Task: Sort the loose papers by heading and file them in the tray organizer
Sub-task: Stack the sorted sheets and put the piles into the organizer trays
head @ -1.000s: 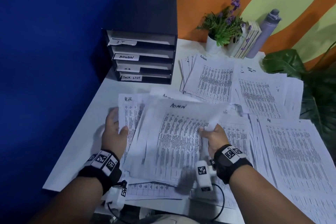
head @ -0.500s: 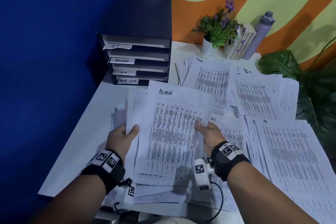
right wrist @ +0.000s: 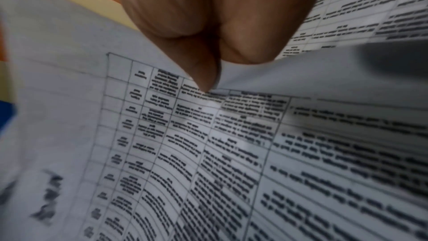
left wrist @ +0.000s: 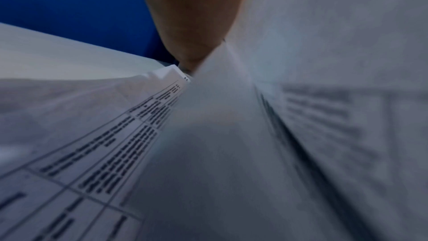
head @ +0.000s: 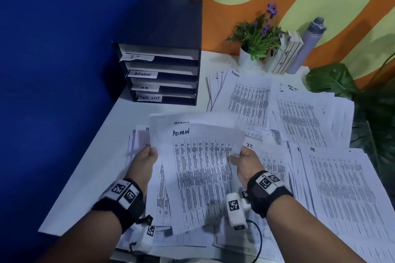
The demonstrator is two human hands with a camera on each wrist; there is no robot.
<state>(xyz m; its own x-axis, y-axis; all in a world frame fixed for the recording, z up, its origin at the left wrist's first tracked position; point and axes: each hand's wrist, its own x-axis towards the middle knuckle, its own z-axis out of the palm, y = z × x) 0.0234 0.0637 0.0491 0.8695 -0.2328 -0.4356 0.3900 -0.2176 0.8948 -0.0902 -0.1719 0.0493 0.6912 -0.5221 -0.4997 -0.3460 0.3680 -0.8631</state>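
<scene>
While both hands hold a small sheaf of printed sheets above the desk, the step in hand looks like gathering the ADMIN papers into one bundle. The left hand (head: 145, 161) grips the sheaf's left edge, thumb on top; the right hand (head: 245, 163) pinches the right edge, thumb pressed onto the printed table in the right wrist view. The top ADMIN sheet (head: 201, 168) is lifted and slightly skewed, with at least one more ADMIN-headed page fanned out behind it; how many sheets are held is hard to tell, since the left wrist view is blurred. Loose papers headed Admin, IT and HR (head: 333, 179) lie spread over the white desk (head: 85, 168) to the right and beneath. The tray organizer (head: 159, 60) stands at the desk's far left corner, well apart from the hands. Next, the sheets probably need squaring, then sliding flat into the slot labelled ADMIN (head: 142, 74), second from the top.
</scene>
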